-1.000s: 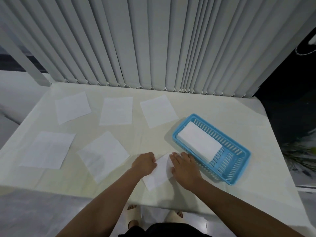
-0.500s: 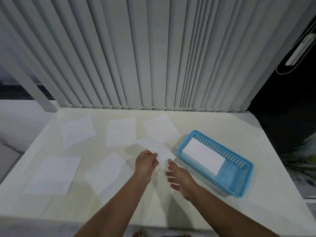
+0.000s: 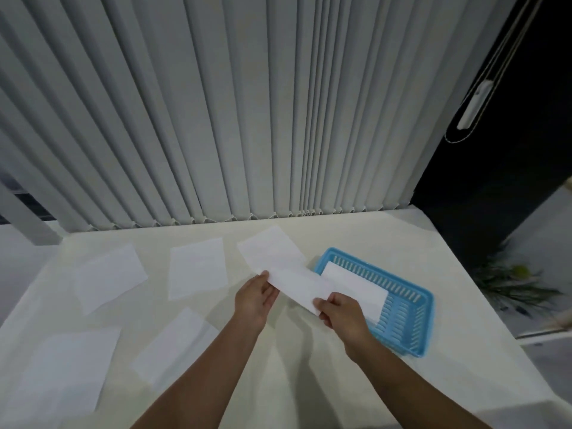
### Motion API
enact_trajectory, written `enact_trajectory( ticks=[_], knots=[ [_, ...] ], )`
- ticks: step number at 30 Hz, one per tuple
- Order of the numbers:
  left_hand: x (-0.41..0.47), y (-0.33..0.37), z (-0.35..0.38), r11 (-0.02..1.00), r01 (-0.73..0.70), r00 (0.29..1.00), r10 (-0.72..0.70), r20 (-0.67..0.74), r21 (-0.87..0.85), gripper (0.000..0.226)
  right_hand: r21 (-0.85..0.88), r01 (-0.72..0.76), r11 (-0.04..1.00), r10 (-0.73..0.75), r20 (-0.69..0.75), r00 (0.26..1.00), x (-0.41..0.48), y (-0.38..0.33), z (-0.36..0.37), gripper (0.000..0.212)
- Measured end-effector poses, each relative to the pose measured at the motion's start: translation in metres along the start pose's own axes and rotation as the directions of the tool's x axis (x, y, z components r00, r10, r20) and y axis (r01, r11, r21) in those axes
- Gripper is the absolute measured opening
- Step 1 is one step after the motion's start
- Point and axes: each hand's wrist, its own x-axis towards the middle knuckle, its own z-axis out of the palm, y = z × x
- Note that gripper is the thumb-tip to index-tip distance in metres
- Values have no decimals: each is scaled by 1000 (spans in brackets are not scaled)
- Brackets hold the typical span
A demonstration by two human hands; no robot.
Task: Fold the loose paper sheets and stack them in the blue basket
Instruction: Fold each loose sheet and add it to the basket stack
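Cream table [image 3: 458, 261] with five loose paper sheets [image 3: 197, 267] and blue basket [image 3: 405, 320]

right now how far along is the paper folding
Done: folded paper lies in the blue basket; how many layers cannot be told. In hand: the left hand and right hand each pinch an end of a folded sheet, lifted beside the basket. Left: five flat sheets lie unfolded on the table.

I'm indoors at a cream table [image 3: 340, 382] set against grey vertical blinds [image 3: 216, 103], their pull cord [image 3: 473, 103] hanging at the right, with a leafy plant [image 3: 513, 283] beyond. Home or office, I cannot tell.
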Motion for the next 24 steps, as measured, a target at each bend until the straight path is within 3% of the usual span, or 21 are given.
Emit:
enact_trajectory(
  ticks=[4,8,11,14,16,21,24],
  knots=[
    [11,1,27,994,-11,999,6,52,104,13,10,31,999,-30,-84,996,8,-4,-28,35],
    [24,-7,52,874,-64,996,28,81,481,14,158,26,987,10,-226,974,23,-3,-59,15],
    [35,-17,61,659,-142,990,77,121,738,18,166,7,986,49,-332,942,37,9,-77,5],
    [47,-29,59,326,-279,960,115,255,903,17,101,-49,994,85,-399,913,47,29,-88,10],
    [58,-35,54,153,-312,947,134,293,938,21,64,-84,994,103,-427,898,48,43,-93,11],
    [75,-47,52,-174,-306,943,78,322,936,41,56,-100,993,115,-445,888,48,60,-98,16],
    [74,-47,58,-287,-290,950,30,311,913,47,59,-88,994,105,-426,899,48,57,-99,15]
  ],
)
